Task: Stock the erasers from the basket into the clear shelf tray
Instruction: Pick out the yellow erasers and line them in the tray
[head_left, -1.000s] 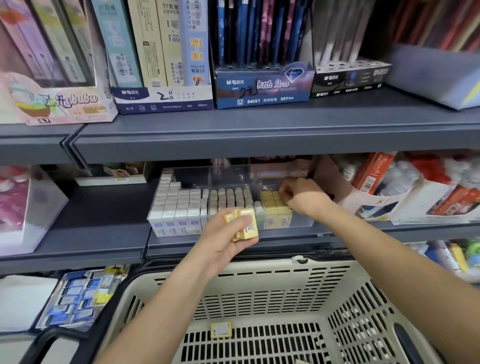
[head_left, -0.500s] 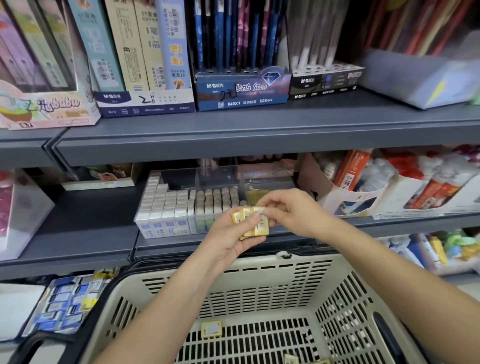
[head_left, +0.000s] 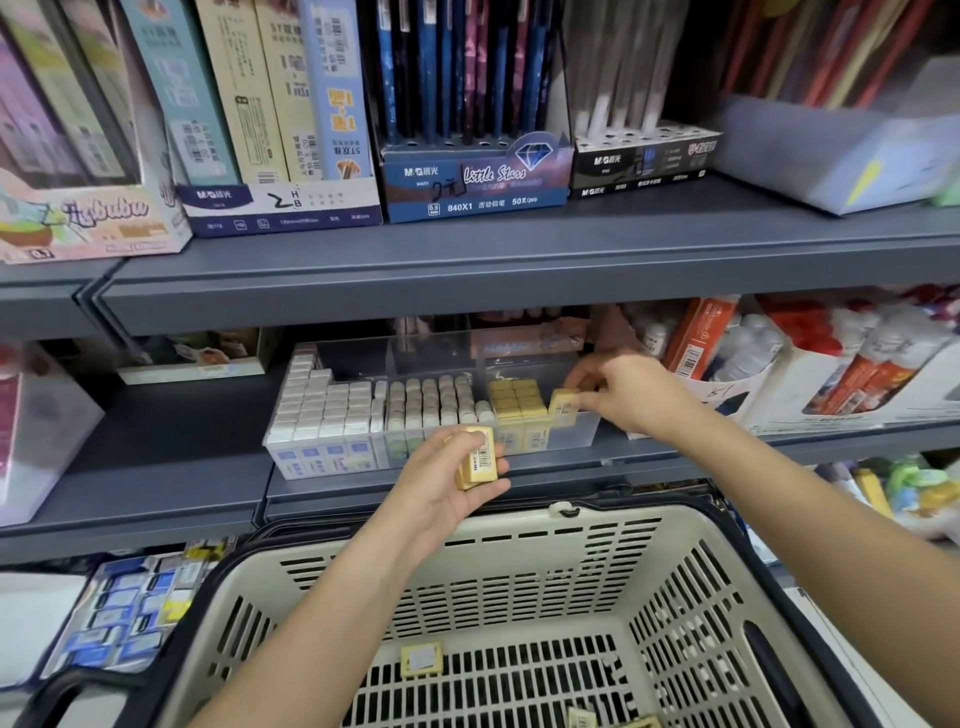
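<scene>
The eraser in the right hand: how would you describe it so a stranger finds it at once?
Find the clear tray on the middle grey shelf and look at its right end. There the right hand pinches one yellow eraser beside the packed yellow rows; unlike them, it is held in fingertips, not yet packed in.

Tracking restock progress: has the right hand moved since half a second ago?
Yes: relative to the clear tray, the right hand went from its front edge back to its right compartment, pinching a yellow eraser.
</scene>
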